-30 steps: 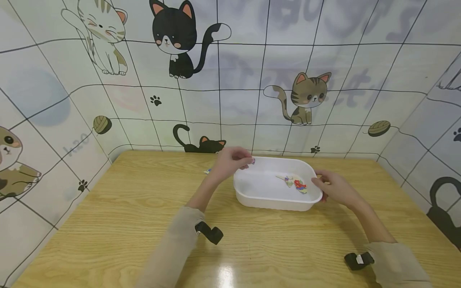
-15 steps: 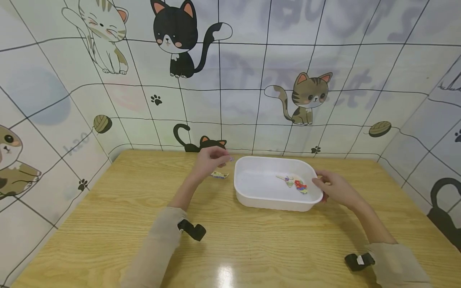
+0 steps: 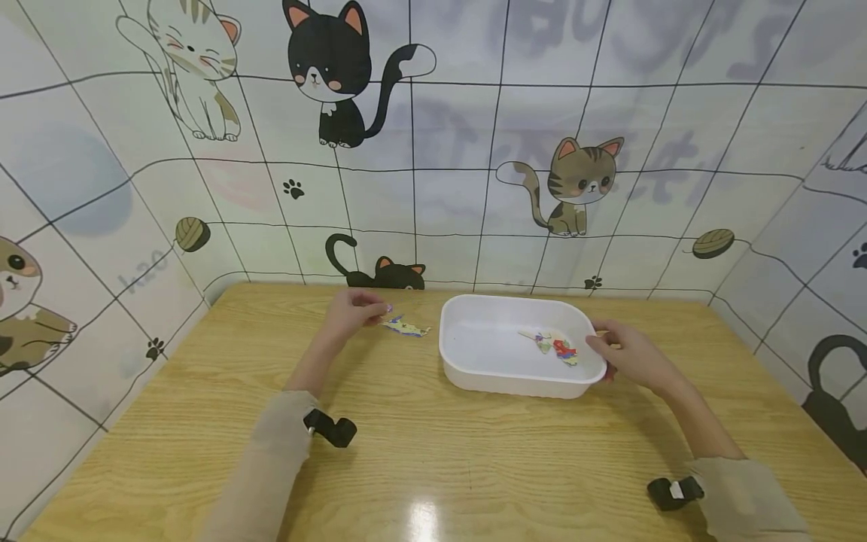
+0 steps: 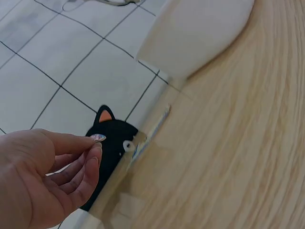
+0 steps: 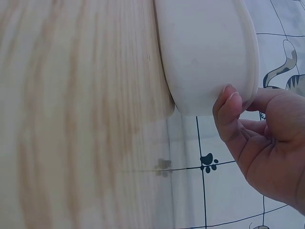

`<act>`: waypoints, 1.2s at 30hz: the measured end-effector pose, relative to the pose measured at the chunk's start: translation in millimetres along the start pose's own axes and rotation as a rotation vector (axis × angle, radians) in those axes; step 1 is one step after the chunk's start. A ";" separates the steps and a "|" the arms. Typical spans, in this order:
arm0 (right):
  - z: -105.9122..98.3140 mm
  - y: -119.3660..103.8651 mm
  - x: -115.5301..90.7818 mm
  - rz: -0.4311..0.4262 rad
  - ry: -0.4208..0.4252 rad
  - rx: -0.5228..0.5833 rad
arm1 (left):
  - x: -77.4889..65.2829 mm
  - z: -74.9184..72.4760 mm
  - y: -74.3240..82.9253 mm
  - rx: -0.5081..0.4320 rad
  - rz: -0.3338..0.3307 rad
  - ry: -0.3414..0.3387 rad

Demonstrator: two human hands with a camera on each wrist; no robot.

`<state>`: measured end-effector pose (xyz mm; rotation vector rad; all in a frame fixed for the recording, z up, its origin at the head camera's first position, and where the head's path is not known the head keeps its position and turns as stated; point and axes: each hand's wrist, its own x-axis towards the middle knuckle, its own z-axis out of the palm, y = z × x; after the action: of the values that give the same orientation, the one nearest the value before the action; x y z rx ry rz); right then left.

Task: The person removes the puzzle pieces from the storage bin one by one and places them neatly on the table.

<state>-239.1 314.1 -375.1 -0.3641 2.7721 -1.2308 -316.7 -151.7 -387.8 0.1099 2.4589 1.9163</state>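
My left hand [image 3: 348, 312] pinches a small colourful shiny piece [image 4: 98, 138] between thumb and index finger, above the table's far left part. Just right of those fingertips, a thin, irregular yellow-and-blue printed piece [image 3: 406, 327] lies on the table; the left wrist view shows it nearly edge-on. A white plastic tub [image 3: 501, 382] with rounded corners stands farther right. My right hand [image 3: 626, 350] grips its right rim, thumb and fingers on either side of the wall. Inside lie a red multicoloured piece [image 3: 565, 351] and a pale piece with a thin stick-like end [image 3: 543, 342].
The wood-grain table [image 3: 433, 444] runs back to a tiled-pattern wall covering [image 3: 454, 196] printed with cats, which also encloses both sides. Black wrist mounts [image 3: 330, 429] sit on both sleeves.
My left hand has moved left from the tub's left rim, carrying the small piece, and lowered beside the printed piece, which is now fully uncovered. My right hand and the tub stay put.
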 end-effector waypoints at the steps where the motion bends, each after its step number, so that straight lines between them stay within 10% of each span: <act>1: -0.1 0.1 0.0 -0.001 0.000 0.001 | 0.7 -2.1 -2.7 0.013 -0.008 0.007; 12: -0.5 1.6 0.3 -0.014 -0.004 0.005 | 2.0 -14.2 -17.4 0.235 -0.063 0.091; 36: -0.9 2.8 0.6 -0.015 -0.012 0.010 | 5.6 -17.3 -17.5 0.347 -0.086 0.083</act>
<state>-240.3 316.4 -376.6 -0.3902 2.7571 -1.2418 -324.0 -172.3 -400.4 -0.0712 2.7757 1.4750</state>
